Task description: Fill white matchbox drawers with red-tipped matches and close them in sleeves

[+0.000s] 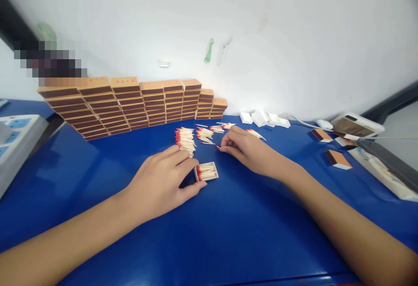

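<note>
My left hand (166, 181) grips a small white matchbox tray (216, 173) at its left end, thumb at the near side and fingers at the far side. Red-tipped matches (207, 172) lie in the tray, heads to the left. My right hand (240, 144) is a little beyond and to the right, thumb and forefinger pinched on a match (218, 147) whose red head sticks out; the rest of it is hidden. Between and behind the hands, loose matches (185, 140) lie in a dense pile, with smaller groups (204, 134) to its right and more matches (255, 134) behind my right hand.
Stacked matchboxes (140, 103) form a wall along the back left. White box pieces (261, 118) lie by the wall. At right are loose matchbox covers (338, 159), a white device (357, 125) and a cable (302, 122). A power strip (22, 133) stands at left on the blue table (209, 233).
</note>
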Available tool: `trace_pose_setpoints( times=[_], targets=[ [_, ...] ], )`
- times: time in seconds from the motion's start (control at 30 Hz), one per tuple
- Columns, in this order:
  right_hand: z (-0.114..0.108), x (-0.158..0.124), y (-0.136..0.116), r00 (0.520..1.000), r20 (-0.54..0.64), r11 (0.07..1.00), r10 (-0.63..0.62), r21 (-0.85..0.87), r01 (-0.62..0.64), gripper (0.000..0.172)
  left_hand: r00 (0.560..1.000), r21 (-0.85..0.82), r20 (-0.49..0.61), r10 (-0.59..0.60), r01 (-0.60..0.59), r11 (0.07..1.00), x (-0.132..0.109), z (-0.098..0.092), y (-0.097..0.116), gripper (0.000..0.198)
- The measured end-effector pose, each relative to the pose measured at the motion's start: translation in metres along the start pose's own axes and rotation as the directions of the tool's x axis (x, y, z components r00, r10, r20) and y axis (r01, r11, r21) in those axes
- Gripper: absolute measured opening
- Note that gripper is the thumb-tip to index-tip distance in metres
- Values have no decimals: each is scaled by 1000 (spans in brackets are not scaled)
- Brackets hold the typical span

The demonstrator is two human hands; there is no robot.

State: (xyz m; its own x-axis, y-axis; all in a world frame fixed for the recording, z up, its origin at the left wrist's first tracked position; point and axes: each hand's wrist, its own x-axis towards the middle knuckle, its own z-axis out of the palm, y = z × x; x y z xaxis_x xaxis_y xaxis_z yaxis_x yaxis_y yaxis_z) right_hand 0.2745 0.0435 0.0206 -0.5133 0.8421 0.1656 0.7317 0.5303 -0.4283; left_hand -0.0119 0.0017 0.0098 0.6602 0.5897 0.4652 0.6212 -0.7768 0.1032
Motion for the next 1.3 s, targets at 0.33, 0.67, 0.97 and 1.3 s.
trace_pose_setpoints(
  times=[0.33,0.67,0.97,1.3],
  targets=[
    [12,-12,-61,998,69,967,9,255,-26,14,1000,-11,-2,0,0,1000,-1,0,0,23],
    [16,-11,-57,998,46,982,-50,184,41,4,1000,-23,1,7,-7,1000,-1,1,0,23],
    [12,-12,-50,995,89,992,-43,123,31,7,1000,-34,15,12,-11,999,-1,1,-2,25],
    [-6,-7,-19,984,-132,983,118,-125,-135,20,1000,-12,16,14,-14,1000,0,2,-2,25]
  ],
)
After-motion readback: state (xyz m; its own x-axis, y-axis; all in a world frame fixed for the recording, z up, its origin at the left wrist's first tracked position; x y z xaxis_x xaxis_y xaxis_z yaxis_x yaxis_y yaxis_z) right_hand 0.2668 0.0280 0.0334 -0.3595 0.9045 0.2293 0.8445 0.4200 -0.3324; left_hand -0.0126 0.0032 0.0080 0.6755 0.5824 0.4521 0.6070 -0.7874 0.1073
